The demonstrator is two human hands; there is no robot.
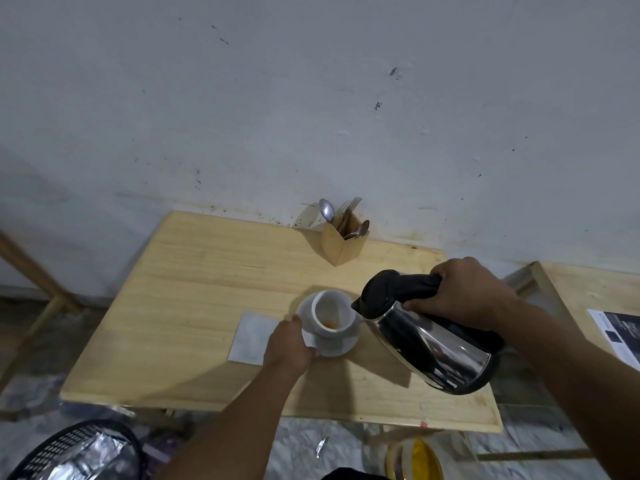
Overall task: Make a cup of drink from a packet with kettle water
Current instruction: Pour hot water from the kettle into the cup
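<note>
A white cup (333, 315) stands on a white saucer (337, 345) near the middle of the wooden table (194, 306). Orange powder lies at the bottom of the cup. My left hand (289, 344) grips the saucer's left rim. My right hand (464, 294) holds the black handle of a steel kettle (433, 336), tilted with its spout right beside the cup's right rim. No water stream is visible. A flat whitish packet or napkin (251, 337) lies on the table just left of the saucer.
A wooden cutlery holder (343, 242) with spoons and a fork stands at the table's back edge by the wall. A second table with a printed paper (620, 336) is at the right. A black basket with foil (76, 452) and a yellow container (419, 460) sit on the floor.
</note>
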